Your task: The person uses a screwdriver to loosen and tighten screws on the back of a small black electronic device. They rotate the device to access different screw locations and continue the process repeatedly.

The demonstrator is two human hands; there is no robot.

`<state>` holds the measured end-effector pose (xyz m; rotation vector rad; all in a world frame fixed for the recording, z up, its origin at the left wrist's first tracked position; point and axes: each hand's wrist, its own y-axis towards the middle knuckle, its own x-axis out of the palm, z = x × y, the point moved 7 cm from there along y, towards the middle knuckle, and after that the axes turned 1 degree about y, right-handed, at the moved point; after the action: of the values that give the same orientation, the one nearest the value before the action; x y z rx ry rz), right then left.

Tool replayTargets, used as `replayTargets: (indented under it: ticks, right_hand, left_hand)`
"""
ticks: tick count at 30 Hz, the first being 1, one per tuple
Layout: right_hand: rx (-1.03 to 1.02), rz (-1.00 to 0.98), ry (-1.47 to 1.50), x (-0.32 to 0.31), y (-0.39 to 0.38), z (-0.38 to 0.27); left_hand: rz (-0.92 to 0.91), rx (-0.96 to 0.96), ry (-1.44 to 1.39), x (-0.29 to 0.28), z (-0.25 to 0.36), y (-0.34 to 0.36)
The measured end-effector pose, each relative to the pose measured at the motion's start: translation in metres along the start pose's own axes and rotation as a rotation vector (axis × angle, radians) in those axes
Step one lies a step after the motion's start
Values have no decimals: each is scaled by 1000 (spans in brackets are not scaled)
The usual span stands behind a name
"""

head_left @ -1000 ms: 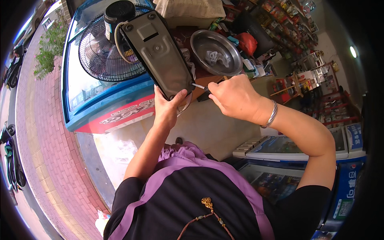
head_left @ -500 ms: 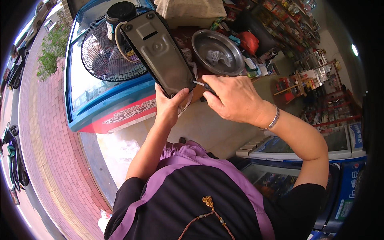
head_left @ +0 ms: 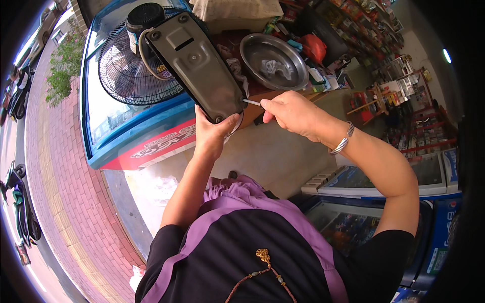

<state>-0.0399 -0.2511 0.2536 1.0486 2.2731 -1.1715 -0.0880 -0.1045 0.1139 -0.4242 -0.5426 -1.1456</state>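
Observation:
A desk fan rests on a blue-and-red chest freezer (head_left: 101,160), its black wire cage (head_left: 113,76) behind the upturned grey metal base plate (head_left: 202,68). My left hand (head_left: 212,129) grips the lower end of this plate, thumb on its face. My right hand (head_left: 293,116) is closed round a screwdriver (head_left: 252,103), whose thin shaft reaches the plate's lower right corner. The handle is mostly hidden in my fingers. A pale cable (head_left: 151,65) curves along the plate's left side.
A steel basin (head_left: 298,68) with white plastic inside sits right of the plate, near a red bag (head_left: 315,48) and a cloth-covered box (head_left: 237,12). Stocked shelves (head_left: 348,30) stand behind, glass-topped coolers (head_left: 374,177) lie at lower right, and parked scooters (head_left: 22,212) line the left.
My right hand has turned about the screwdriver, its fingers shifting on the handle, while the shaft stays at the corner. The plate in my left hand has moved slightly up and left in the picture.

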Motion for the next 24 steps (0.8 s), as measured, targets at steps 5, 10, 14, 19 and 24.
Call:
replayTargets:
  ticks: [5, 10, 14, 19, 24]
  right_hand:
    - [-181, 50, -431, 0, 5, -14]
    - [-494, 233, -930, 5, -10, -30]
    - [-806, 287, -1362, 22, -19, -32]
    - [-1102, 342, -1743, 40, -32, -37]
    - [-991, 379, -1213, 22, -24, -41]
  left_hand:
    - [22, -109, 2, -8, -12, -3]
    - [-12, -32, -136, -4, -14, -1]
    - [-14, -51, -162, -4, -17, -1]
    - [0, -72, -143, -3, -19, 2]
    - [31, -50, -112, 4, -19, 3]
